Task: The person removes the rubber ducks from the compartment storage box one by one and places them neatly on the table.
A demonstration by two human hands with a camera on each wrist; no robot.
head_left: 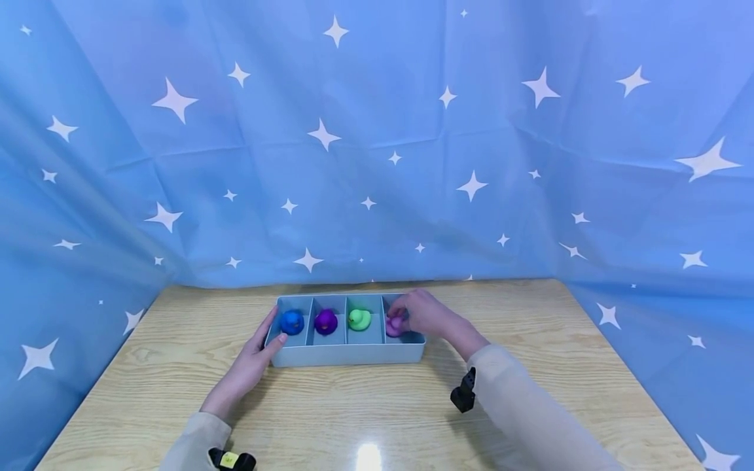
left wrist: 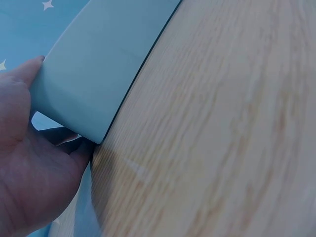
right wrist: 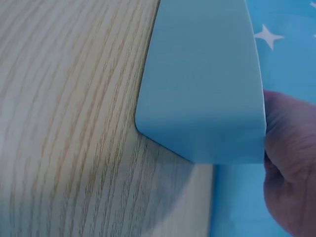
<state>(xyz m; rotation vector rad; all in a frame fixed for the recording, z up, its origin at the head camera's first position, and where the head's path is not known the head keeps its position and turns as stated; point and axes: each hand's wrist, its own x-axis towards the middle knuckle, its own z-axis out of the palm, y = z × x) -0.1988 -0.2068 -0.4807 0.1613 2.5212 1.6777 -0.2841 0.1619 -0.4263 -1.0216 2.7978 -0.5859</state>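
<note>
A light blue box with several compartments in a row rests on the wooden table. My left hand holds its left end, thumb at the front rim and fingers along the side wall; in the left wrist view the thumb lies at the box's edge. In the rightmost compartment my right hand pinches a pink rubber duck, partly covered by the fingers. The right wrist view shows the box wall hiding the fingertips. From the left, the other compartments hold a blue duck, a purple duck and a light green duck.
The pale wooden table extends around the box on all sides. Behind it and at both sides hangs a blue cloth with white stars. Black wrist straps with small devices sit on both sleeves.
</note>
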